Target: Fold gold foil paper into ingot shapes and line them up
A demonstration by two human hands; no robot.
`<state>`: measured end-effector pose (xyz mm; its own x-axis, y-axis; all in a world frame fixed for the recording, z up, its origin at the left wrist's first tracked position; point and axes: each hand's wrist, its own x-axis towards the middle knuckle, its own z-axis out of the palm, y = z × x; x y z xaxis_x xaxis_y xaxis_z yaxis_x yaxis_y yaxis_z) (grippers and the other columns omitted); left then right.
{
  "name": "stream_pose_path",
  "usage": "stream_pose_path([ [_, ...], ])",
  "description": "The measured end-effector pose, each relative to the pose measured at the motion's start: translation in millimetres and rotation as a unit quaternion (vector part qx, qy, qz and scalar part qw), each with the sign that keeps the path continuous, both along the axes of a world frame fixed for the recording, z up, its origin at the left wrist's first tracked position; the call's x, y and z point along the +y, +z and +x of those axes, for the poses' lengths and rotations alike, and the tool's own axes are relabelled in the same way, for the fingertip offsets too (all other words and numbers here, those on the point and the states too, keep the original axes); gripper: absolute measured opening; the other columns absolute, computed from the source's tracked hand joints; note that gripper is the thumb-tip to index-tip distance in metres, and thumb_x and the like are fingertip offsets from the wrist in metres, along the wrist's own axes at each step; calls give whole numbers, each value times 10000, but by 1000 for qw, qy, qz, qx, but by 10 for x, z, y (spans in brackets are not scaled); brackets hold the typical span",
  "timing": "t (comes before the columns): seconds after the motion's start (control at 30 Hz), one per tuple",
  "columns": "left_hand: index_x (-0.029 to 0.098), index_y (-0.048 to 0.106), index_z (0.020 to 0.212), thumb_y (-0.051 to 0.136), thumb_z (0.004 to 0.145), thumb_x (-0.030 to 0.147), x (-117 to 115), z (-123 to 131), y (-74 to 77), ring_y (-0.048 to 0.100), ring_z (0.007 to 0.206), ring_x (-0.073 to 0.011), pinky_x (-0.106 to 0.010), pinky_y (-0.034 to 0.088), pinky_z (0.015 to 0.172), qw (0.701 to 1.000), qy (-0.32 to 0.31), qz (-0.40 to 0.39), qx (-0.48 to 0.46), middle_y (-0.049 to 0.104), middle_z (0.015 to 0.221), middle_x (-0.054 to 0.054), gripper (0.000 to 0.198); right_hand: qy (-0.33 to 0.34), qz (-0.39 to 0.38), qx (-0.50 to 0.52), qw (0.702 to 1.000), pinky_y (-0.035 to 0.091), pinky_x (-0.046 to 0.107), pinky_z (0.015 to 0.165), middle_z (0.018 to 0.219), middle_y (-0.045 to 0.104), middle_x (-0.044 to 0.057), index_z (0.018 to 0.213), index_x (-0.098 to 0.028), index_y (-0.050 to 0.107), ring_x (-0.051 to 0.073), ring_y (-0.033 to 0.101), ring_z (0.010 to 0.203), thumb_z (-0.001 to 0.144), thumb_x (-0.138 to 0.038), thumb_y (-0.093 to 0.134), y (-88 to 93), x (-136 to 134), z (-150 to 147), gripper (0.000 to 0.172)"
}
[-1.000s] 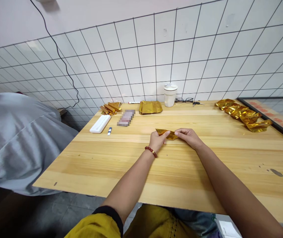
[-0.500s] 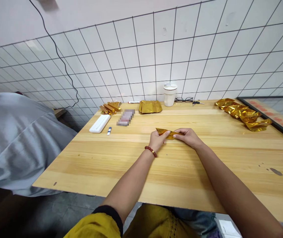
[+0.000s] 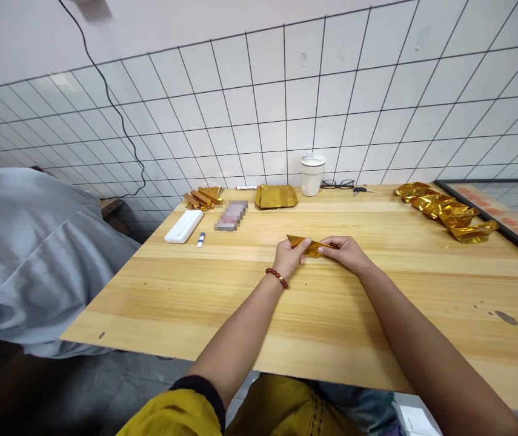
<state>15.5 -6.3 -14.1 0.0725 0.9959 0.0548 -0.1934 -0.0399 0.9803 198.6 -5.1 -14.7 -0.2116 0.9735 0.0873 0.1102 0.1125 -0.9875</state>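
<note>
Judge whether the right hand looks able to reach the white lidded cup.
Likely yes, but the right hand must first release the folded gold foil; I see nothing blocking the white lidded cup.

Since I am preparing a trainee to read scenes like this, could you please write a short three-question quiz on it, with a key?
1. What stands on the table between the flat gold foil and the glasses?
2. True or false: only the left hand touches the small folded gold piece.
3. Fill in the missing word: the beaded bracelet is on the arm of the ____ hand.

Key:
1. The white lidded cup.
2. False; the fingers of the right hand hold it too.
3. Left.
</note>
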Motion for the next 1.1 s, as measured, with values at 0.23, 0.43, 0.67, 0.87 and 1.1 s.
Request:
stream_pose_path([
  [0.23,109,713,725,850,600,457,-1,-6,6,416,378,-48,-201,327,374,1000,-15,2,-2,622,571,7,395,-2,8,-7,1000,531,356,753,808,767,62,762,-191,769,212,679,737,646,-613,788,25,-3,-20,437],
  [0.43,115,684,678,839,630,498,-7,-5,17,408,367,-45,-194,308,374,1000,8,-6,1,600,539,11,416,-6,8,-32,999,522,349,740,818,764,46,785,-202,773,204,665,732,602,-568,822,1,3,-27,413],
  [0.67,111,708,735,848,605,475,6,8,-8,427,383,-48,-199,335,373,1000,0,3,18,636,592,1,411,10,13,-37,999,519,340,737,823,763,51,806,-190,770,205,668,746,674,-613,763,45,-24,-26,443],
  [0.87,116,696,708,840,595,539,-17,3,31,420,381,-45,-193,321,371,1000,-5,4,12,627,581,6,461,6,21,-42,999,529,350,773,846,773,61,792,-190,774,215,681,777,684,-624,748,45,-12,-31,448],
  [1.1,141,620,640,762,667,642,-5,5,32,414,358,-55,-199,310,382,1000,10,-11,-1,549,486,22,522,20,17,-35,999,539,379,822,875,778,51,817,-210,781,236,697,816,634,-582,797,22,9,-26,415],
])
